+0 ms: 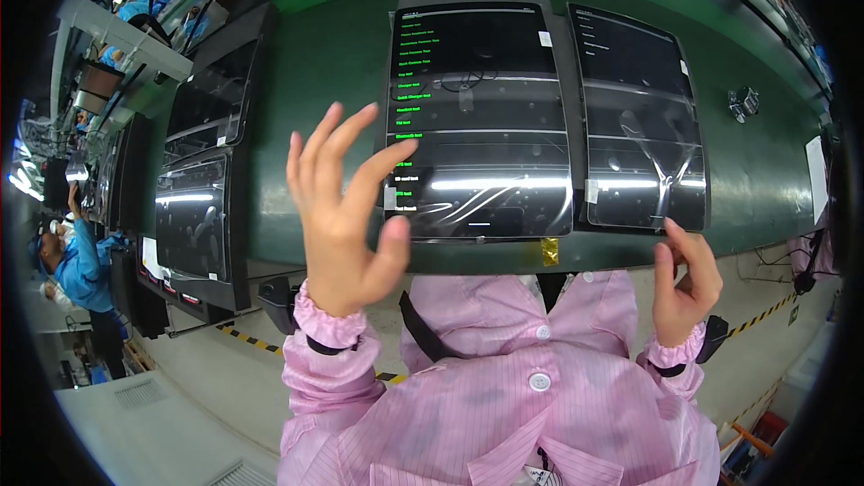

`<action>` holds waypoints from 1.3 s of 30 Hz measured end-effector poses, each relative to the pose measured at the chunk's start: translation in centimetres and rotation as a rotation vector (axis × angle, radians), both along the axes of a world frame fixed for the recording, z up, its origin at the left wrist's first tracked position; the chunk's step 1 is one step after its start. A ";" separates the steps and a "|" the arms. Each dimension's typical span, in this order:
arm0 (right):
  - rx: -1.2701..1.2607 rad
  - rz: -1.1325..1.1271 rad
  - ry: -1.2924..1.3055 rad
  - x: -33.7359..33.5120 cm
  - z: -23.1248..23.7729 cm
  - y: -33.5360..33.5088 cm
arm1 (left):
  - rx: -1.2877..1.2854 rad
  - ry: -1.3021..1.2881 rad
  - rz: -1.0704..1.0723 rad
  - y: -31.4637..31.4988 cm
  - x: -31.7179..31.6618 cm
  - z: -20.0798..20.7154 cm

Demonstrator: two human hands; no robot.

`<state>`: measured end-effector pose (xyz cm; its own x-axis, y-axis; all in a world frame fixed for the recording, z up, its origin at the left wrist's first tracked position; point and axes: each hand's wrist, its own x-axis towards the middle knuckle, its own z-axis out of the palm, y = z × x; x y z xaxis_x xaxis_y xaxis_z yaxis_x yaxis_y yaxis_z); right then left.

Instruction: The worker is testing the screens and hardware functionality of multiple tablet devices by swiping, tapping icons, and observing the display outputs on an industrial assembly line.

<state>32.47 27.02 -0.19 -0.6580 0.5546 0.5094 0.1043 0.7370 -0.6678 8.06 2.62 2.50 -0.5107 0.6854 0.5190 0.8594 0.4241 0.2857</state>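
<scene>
A large tablet [477,108] lies on the green bench, wrapped in see-through film. Its lit screen carries a column of mostly green text lines down the left side. Over that tablet's left edge my left hand [346,216] hovers with fingers spread, the index fingertip close to the text. Whether it touches the glass I cannot tell. A second filmed tablet [639,117] lies to the right, its dark screen bearing a few small lines at the top. My right hand [686,283] is at its lower edge, index fingertip at the screen's bottom and thumb apart, holding nothing.
Two more dark tablets [189,216] lie in a black tray at the left. Yellow tape [550,252] sticks to the bench's front edge [603,256]. A small metallic object [743,104] and a white sheet [815,180] are at right. People in blue work at far left.
</scene>
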 end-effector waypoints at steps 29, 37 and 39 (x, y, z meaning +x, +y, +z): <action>0.195 0.354 -0.070 -13.1 3.8 14.7 | 0.577 -0.768 -0.063 1.5 -0.5 -5.3; -0.007 0.565 -0.364 -4.3 4.8 11.4 | 0.591 -0.780 0.005 1.5 -0.4 -5.0; 0.052 0.209 -0.229 -4.4 3.3 11.7 | 0.600 -0.791 0.003 1.6 -0.3 -5.0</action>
<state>28.12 38.75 3.07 -0.8556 0.3727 0.3592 0.0902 0.7907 -0.6056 7.75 4.23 -2.46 -0.8609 0.4191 0.2883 0.3278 0.0236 0.9445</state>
